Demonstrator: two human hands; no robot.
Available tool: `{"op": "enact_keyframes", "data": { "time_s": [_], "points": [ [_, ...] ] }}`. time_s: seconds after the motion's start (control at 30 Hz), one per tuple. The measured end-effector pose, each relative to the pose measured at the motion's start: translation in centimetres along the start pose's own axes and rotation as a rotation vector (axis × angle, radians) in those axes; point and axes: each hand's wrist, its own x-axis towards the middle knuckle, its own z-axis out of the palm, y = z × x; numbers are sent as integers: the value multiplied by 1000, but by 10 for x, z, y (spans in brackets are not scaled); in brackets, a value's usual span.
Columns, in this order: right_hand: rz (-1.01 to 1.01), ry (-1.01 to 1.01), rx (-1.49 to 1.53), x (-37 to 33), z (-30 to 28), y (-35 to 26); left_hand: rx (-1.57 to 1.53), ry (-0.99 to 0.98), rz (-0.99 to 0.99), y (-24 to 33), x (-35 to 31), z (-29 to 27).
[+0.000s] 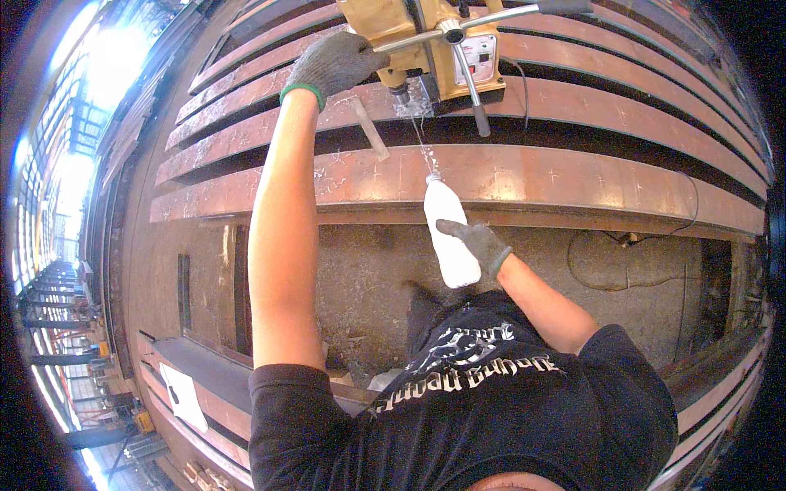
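Observation:
In a grey glove with a green cuff, my left hand (334, 65) is closed round one arm of the feed handle (453, 32) on a yellow magnetic drill (385, 15). The drill stands on reddish-brown steel beams, its spindle (397, 82) low over the steel amid whitish wet shavings. My right hand (481, 245), also gloved, grips a white plastic bottle (449, 233) tilted with its neck toward the spindle. Thin streams of whitish liquid (423, 139) run between the bottle's mouth and the cutting spot.
A flat metal strip (370, 128) lies across the beams left of the drill. Several long steel beams (573, 176) run side by side with dark gaps between, some chalk-marked with crosses. A cable (524, 90) hangs behind the drill. White paper (183, 396) lies on beams at lower left.

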Motion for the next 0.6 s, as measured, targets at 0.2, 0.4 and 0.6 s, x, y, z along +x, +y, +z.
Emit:
{"op": "enact_keyframes", "data": {
  "time_s": [0.2,0.4,0.6],
  "points": [
    [-16,-13,74,-21,5,-18,49,11,-8,-3,4,4],
    [1,-22,-1,-14,2,-16,27,37,24,-10,2,9],
    [-6,-28,19,-13,3,-14,7,20,-34,-2,1,4]
  ]
}}
